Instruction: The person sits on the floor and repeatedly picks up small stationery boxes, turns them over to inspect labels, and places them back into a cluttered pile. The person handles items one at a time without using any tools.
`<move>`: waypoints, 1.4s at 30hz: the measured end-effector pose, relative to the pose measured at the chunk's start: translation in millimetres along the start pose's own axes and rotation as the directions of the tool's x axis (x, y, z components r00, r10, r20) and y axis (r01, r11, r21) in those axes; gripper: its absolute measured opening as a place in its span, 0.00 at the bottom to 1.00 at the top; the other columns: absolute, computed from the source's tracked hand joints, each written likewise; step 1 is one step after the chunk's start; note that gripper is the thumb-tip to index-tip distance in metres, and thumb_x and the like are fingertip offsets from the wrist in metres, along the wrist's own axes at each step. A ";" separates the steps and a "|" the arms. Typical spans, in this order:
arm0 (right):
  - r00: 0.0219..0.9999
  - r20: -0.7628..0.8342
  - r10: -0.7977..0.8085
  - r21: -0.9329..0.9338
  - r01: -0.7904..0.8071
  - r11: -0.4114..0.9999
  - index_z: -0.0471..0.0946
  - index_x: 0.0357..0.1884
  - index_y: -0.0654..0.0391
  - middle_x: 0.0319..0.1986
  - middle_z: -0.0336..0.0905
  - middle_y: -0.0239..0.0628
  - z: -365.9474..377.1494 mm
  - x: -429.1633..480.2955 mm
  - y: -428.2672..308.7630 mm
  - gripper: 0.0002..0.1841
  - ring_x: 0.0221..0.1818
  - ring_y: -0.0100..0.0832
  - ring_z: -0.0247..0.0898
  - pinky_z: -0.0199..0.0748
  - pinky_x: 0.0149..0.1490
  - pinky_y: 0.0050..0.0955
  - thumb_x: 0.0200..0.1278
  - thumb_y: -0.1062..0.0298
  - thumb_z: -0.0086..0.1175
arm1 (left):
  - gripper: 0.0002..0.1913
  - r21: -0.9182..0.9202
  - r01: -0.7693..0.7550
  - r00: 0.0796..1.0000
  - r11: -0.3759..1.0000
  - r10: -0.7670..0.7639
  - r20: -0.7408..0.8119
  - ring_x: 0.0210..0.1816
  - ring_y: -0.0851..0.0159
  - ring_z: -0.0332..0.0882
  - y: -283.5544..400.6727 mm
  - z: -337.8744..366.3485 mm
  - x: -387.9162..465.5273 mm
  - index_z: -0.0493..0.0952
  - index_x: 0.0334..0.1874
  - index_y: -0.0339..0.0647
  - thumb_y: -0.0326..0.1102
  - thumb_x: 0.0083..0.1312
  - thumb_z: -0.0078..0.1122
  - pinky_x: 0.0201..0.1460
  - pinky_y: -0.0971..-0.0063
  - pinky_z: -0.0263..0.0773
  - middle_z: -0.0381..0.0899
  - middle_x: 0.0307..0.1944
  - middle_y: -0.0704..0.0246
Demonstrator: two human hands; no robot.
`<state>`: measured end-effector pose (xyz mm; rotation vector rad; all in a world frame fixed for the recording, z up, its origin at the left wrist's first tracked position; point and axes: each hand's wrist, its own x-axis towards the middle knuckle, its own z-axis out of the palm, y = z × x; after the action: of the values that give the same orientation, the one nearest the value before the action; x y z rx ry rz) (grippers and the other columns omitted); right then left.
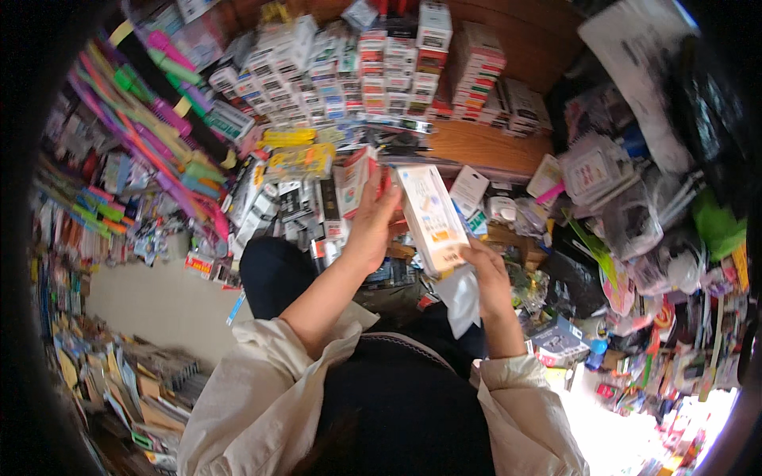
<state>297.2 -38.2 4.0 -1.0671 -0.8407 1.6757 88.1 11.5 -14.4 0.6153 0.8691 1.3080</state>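
A white oblong carton (433,208) with printed pictures and writing is tilted in front of me, above my lap. My right hand (491,271) grips its lower right corner, thumb on the printed face. Below that hand hangs a crumpled white sheet (461,300), perhaps thin plastic or paper. Close to the carton's left side is my left hand (375,226), thumb up. Something red shows between its fingers, but blur hides whether it is held. Just beyond that hand stands a red and white box (357,178).
Stacks of small cartons (399,71) line the back of a wooden shelf (488,146). Yellow packages (300,160) and black and white small boxes (294,202) lie in a heap before me. Colourful strips (149,131) hang at left. Plastic bags (634,220) crowd the right.
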 end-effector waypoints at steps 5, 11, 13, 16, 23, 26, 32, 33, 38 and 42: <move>1.000 -0.006 0.005 -0.144 -0.006 0.990 0.74 0.61 0.69 0.48 0.82 0.37 -17.6 -20.9 12.2 0.23 0.50 0.25 0.75 0.68 0.57 0.23 0.71 0.64 0.55 | 0.19 -0.034 0.105 0.994 0.994 -0.105 -0.024 0.42 0.73 0.82 -21.3 -14.9 -4.4 0.72 0.59 0.41 0.43 0.73 0.59 0.40 0.74 0.79 0.82 0.43 0.71; 0.996 0.082 -0.029 -0.119 0.038 0.992 0.71 0.63 0.68 0.53 0.80 0.38 -25.5 -33.2 35.1 0.24 0.53 0.26 0.74 0.68 0.61 0.27 0.71 0.64 0.57 | 0.16 -0.162 0.222 0.962 0.962 -0.243 -0.124 0.47 0.66 0.82 -54.5 -23.7 -26.0 0.74 0.55 0.42 0.43 0.71 0.61 0.49 0.65 0.81 0.81 0.47 0.69; 0.999 0.025 -0.025 -0.113 0.028 0.993 0.73 0.61 0.67 0.52 0.80 0.37 -25.8 -32.0 39.1 0.22 0.53 0.25 0.73 0.68 0.60 0.26 0.73 0.62 0.55 | 0.16 -0.144 0.271 0.949 0.952 -0.290 -0.128 0.48 0.66 0.82 -58.4 -25.8 -29.3 0.74 0.54 0.43 0.43 0.71 0.61 0.51 0.64 0.81 0.81 0.47 0.69; 0.979 -0.143 0.145 -0.039 -0.152 0.988 0.75 0.59 0.66 0.51 0.80 0.37 -26.9 -26.9 37.8 0.19 0.53 0.24 0.73 0.66 0.60 0.24 0.74 0.63 0.53 | 0.22 -0.069 0.172 0.978 0.983 -0.178 -0.109 0.50 0.65 0.81 -57.2 -26.7 -27.1 0.69 0.61 0.39 0.44 0.72 0.59 0.52 0.63 0.80 0.79 0.51 0.66; 0.982 -0.178 0.063 0.216 -0.023 0.976 0.76 0.55 0.61 0.43 0.82 0.36 -37.3 25.7 30.7 0.16 0.41 0.26 0.79 0.76 0.42 0.25 0.68 0.68 0.56 | 0.26 0.119 0.056 0.974 0.991 -0.028 -0.224 0.42 0.65 0.81 -36.4 -33.2 -9.9 0.65 0.62 0.37 0.45 0.71 0.61 0.45 0.66 0.82 0.75 0.52 0.62; 0.955 -0.292 -0.040 0.191 0.100 0.976 0.72 0.55 0.60 0.39 0.80 0.35 -53.7 65.8 28.8 0.15 0.36 0.29 0.78 0.78 0.40 0.28 0.69 0.70 0.55 | 0.18 0.073 0.049 0.938 0.996 -0.021 -0.346 0.32 0.69 0.78 -23.0 -53.6 -9.8 0.69 0.52 0.36 0.41 0.70 0.60 0.33 0.71 0.82 0.76 0.40 0.67; 0.934 -0.356 0.009 0.326 0.115 0.938 0.65 0.59 0.58 0.44 0.77 0.44 -87.1 163.0 37.4 0.17 0.40 0.40 0.79 0.82 0.40 0.38 0.70 0.75 0.50 | 0.14 -0.076 0.170 0.896 0.983 -0.186 -0.403 0.29 0.72 0.77 -8.7 -89.2 -0.4 0.77 0.44 0.37 0.43 0.72 0.59 0.29 0.77 0.81 0.78 0.36 0.70; 0.950 -0.312 0.019 0.391 0.111 0.914 0.65 0.59 0.58 0.45 0.76 0.44 -88.8 181.4 41.4 0.17 0.40 0.41 0.79 0.82 0.40 0.40 0.70 0.76 0.49 | 0.14 -0.072 0.179 0.885 0.981 -0.192 -0.423 0.29 0.72 0.77 -8.8 -90.3 0.0 0.77 0.45 0.37 0.43 0.72 0.59 0.30 0.77 0.81 0.78 0.36 0.70; 0.933 -0.361 -0.013 0.356 0.150 0.922 0.64 0.59 0.54 0.48 0.76 0.43 -95.2 245.2 45.6 0.18 0.45 0.43 0.78 0.83 0.43 0.43 0.70 0.77 0.48 | 0.15 0.020 0.211 0.911 0.977 -0.189 -0.366 0.34 0.66 0.81 -9.2 -85.6 -2.6 0.72 0.45 0.34 0.41 0.71 0.61 0.34 0.72 0.83 0.79 0.43 0.62; 0.918 -0.394 0.043 0.273 0.073 0.959 0.66 0.61 0.56 0.48 0.77 0.41 -114.9 281.3 45.3 0.20 0.43 0.41 0.78 0.81 0.44 0.42 0.68 0.75 0.52 | 0.23 -0.033 0.138 0.929 0.990 -0.141 -0.341 0.37 0.63 0.82 -9.8 -83.8 -1.6 0.64 0.56 0.32 0.37 0.68 0.63 0.37 0.71 0.83 0.79 0.45 0.59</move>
<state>338.7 220.3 -156.8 -1.1403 -0.3321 1.4415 24.2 1.1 -68.5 0.3136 1.1701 1.3079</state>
